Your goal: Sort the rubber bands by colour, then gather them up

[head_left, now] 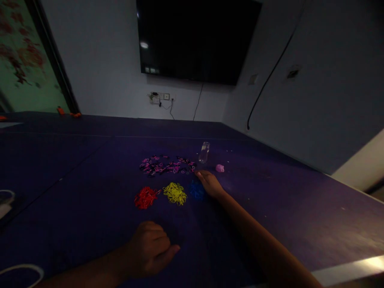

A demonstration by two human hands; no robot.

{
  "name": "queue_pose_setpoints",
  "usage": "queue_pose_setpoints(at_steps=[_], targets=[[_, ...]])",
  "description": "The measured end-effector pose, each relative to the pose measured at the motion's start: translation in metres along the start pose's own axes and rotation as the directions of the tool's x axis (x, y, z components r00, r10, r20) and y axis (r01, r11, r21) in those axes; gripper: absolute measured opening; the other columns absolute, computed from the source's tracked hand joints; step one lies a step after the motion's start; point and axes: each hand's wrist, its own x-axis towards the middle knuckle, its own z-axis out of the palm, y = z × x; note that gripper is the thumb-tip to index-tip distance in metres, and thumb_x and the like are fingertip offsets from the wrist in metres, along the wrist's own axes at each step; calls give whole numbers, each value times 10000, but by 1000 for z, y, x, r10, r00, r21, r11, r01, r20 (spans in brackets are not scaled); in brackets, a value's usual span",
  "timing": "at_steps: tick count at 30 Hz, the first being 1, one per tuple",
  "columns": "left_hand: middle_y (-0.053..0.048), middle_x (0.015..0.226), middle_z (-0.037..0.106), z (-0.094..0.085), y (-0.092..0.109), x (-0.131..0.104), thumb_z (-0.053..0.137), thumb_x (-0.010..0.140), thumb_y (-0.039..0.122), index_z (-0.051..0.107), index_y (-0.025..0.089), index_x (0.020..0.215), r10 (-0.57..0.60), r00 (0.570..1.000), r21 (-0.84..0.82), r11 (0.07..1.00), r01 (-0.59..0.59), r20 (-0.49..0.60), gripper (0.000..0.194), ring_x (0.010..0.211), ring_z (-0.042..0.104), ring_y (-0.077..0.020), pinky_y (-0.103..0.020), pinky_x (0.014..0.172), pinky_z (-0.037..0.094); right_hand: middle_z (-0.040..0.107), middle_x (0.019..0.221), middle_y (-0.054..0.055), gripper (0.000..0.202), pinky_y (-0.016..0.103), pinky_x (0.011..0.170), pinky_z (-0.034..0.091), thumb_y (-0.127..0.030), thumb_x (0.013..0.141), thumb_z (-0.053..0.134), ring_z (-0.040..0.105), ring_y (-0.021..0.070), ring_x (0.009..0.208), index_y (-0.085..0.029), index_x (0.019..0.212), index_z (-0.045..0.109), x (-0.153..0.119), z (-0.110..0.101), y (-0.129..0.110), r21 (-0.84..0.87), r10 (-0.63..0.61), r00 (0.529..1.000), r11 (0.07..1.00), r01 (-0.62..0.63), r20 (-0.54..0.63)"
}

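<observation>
Reaching over the purple table (pixel 102 172), the right hand (pixel 211 185) is nearer, but its grip I cannot tell; the left hand (pixel 152 246) is curled closed. From right fingertips (pixel 198 174), mixed bands (pixel 172 167) spread sideways toward nine o'clock; blue bands (pixel 197 191) lie at six.

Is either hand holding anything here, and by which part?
The left hand is curled, with nothing visible in it. The right hand reaches the edge of the pink and dark bands; whether it pinches one can't be told.
</observation>
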Motion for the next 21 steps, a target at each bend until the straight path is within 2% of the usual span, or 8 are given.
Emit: queue_pose_setpoints(at_steps=[7,11,21], targets=[[47,432,398,0,-7,1,399,927,182,406,176,508,-53,997,-81,995,58,55,419,392,352,-82,-257,428,238,610,1181,104,490,381,963,405,-463,919,273,545,231,1114,-176,1179,574,-1,-3,10,54,77,992,996,-72,-98],[47,441,409,3,-9,-2,411,922,182,423,178,519,-40,996,-112,992,48,77,403,402,366,-84,-259,428,251,603,1189,118,515,391,984,392,-467,921,258,534,228,1131,-152,1199,555,0,-3,14,79,86,986,994,-75,-142],[44,441,422,3,-9,-1,378,938,196,434,178,525,-15,994,-138,990,30,109,418,398,361,-83,-252,411,252,602,1185,141,512,406,960,408,-455,922,267,545,245,1112,-136,1151,595,-1,0,11,-12,60,994,998,-61,-93]])
